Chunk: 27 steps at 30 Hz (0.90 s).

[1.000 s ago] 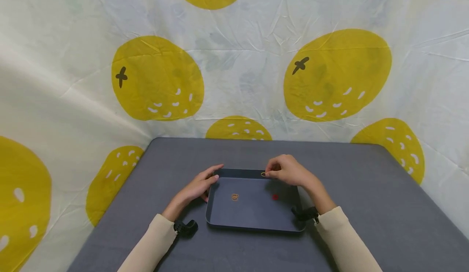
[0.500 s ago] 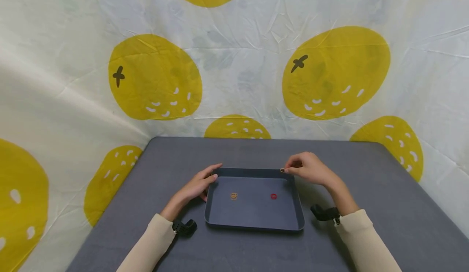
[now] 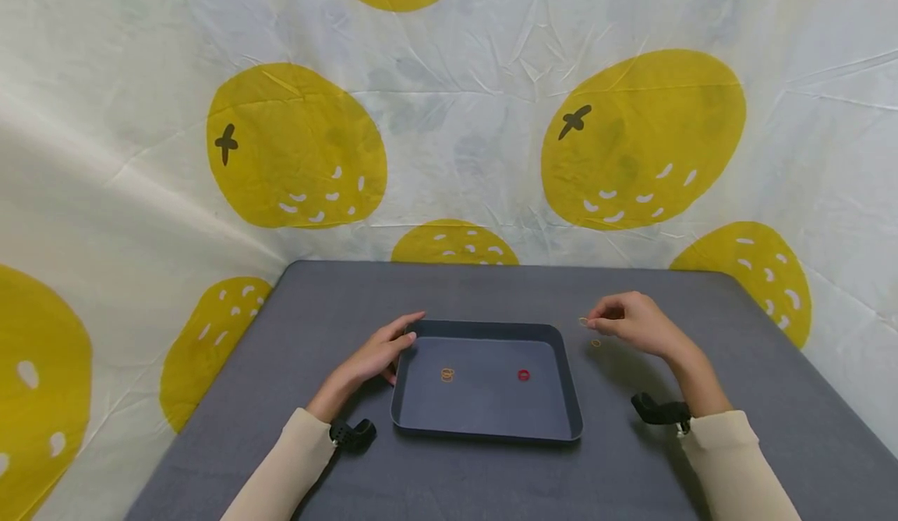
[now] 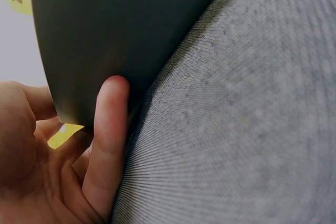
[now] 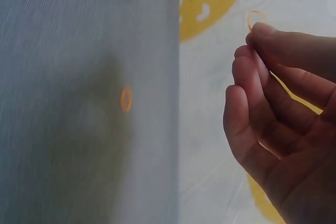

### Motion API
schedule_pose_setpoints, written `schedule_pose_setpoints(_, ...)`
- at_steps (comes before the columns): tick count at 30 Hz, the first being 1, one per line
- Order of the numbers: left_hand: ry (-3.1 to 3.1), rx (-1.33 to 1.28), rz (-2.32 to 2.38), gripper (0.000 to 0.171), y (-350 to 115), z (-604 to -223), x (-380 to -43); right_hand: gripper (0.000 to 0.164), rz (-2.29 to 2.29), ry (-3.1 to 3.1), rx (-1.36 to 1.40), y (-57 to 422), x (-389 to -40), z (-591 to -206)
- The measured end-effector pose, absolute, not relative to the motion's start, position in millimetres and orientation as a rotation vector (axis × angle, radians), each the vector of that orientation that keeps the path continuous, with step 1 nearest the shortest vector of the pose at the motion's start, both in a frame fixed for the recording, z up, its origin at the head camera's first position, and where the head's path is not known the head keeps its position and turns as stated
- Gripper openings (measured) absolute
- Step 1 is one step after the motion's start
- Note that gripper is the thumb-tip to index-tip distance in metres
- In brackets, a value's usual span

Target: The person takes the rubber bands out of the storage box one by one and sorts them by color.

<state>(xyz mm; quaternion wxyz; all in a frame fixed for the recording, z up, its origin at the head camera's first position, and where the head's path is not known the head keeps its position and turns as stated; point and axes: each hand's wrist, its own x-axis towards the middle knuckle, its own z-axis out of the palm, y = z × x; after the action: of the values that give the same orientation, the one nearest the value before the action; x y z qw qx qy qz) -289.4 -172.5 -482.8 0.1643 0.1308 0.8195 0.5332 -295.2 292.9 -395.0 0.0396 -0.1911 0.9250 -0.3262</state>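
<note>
My right hand pinches a small yellow-orange rubber band between thumb and fingertip, raised over the table to the right of the tray. Below it on the table lies another orange rubber band. My left hand holds the left wall of the dark grey tray near its far corner. In the left wrist view one finger presses the outside of that wall. Inside the tray, a few overlapping orange rubber bands lie at the left and a red rubber band bunch at the right.
A grey cloth-covered table carries the tray. Behind and beside it hangs a white curtain printed with yellow fruit. Each wrist wears a black camera mount, and the right one stands over the table right of the tray.
My right hand has moved right with the pinched rubber band, from over the tray's far wall to beyond its right side. An orange rubber band now shows on the table. My left hand stays put.
</note>
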Motion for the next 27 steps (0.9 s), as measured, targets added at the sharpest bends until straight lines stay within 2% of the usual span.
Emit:
schedule_pose_setpoints(6, 2.338, 0.381, 1.512, 0.052, -173, -480, -289, 0.021, -1.001, 2.811, -0.474, 316, -301, -405)
schedule_pose_setpoints(18, 2.341, 0.383, 1.516, 0.052, -177, -478, -287, 0.020, -0.994, 2.675, -0.212, 328, -310, -430)
schedule_pose_setpoints(27, 2.316, 0.336, 1.533, 0.051, -176, -479, -287, 0.020, -0.957, 2.677, -0.158, 332, -312, -434)
